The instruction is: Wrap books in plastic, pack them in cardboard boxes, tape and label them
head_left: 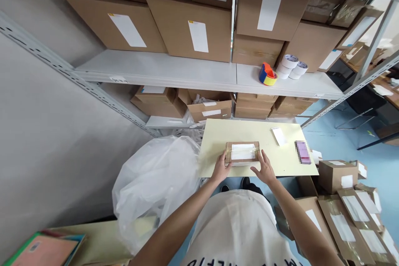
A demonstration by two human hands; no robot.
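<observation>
On the pale yellow table [282,167], just in front of us, lies a small flat cardboard parcel [242,152] with a white label under clear tape. Our left hand [221,169] rests against its left end, fingers [225,158] touching the edge; we cannot tell whether they curl around it. Our right hand [264,169] is at the near right corner, fingers [263,156] spread and loose, touching the parcel but holding nothing. Farther right on the table are a white slip [279,136] and a blurred purple thing [302,151], both apart from the parcel. A big clear plastic bag [156,183] bulges just left of the table. Behind it, the shelf [187,72] carries a coloured tape dispenser [268,74] beside white tape rolls [293,66].
</observation>
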